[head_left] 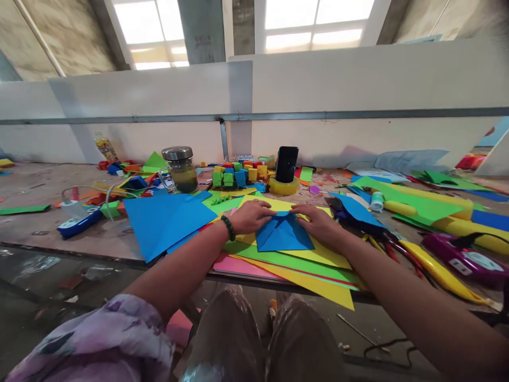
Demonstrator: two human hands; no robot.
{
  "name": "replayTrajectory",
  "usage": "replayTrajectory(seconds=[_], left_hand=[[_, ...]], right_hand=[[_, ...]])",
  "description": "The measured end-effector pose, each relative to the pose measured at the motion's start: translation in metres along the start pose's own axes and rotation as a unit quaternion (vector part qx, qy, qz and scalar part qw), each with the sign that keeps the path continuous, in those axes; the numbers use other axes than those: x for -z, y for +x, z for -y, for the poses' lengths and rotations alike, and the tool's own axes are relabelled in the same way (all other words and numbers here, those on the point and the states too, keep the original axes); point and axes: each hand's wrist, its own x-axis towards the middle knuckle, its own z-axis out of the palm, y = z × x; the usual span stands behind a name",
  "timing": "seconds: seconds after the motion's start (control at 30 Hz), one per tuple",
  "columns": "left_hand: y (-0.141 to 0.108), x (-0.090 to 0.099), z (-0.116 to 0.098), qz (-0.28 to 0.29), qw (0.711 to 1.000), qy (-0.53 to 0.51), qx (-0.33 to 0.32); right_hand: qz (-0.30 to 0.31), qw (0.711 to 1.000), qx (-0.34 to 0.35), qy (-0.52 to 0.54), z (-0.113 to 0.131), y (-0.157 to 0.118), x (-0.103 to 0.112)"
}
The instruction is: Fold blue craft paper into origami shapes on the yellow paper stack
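Our left hand (251, 216) and right hand (318, 223) are touching the folded blue paper (285, 236) — narrow end pointing away, longest edge running crosswise — whether our grip is pinching, we cannot tell.

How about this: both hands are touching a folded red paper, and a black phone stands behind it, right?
Not red: in the head view, the folded paper is blue. The left hand and right hand touch it; the phone stands behind it.

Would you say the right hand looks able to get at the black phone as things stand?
Probably yes: the black phone is propped at the yellow tape roll, beyond the right hand, and nothing tall appears between hand and phone. The hand would likely have to leave the folded blue paper.
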Motion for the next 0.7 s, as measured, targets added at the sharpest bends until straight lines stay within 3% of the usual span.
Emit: replayTrajectory(seconds=[0.07, 0.17, 0.23, 0.3, 0.43, 0.53, 0.7], left_hand=[[-0.013, 0.010, 0.003, 0.091, 0.994, -0.056, -0.023], [-0.034, 0.012, 0.002, 0.180, 0.983, -0.030, 0.008], [-0.044, 0.007, -0.001, 0.174, 0.984, 0.018, 0.033], [-0.049, 0.001, -0.007, 0.147, 0.988, 0.037, 0.041], [-0.054, -0.003, -0.022, 0.105, 0.994, 0.023, 0.017], [-0.063, -0.003, -0.032, 0.059, 0.998, 0.009, -0.009], [-0.074, -0.014, -0.033, -0.028, 0.997, -0.050, -0.058]], right_hand=[[0.037, 0.999, 0.002, 0.020, 0.009, -0.007, 0.014], [0.159, 0.987, 0.024, 0.000, 0.028, -0.023, 0.030], [0.212, 0.975, 0.017, -0.058, 0.043, -0.035, 0.033], [0.226, 0.968, 0.008, -0.113, 0.057, -0.042, 0.031], [0.217, 0.954, 0.009, -0.208, 0.077, -0.047, 0.023], [0.172, 0.959, 0.018, -0.226, 0.077, -0.051, 0.021], [0.023, 0.997, 0.020, -0.070, 0.055, -0.064, 0.021]])
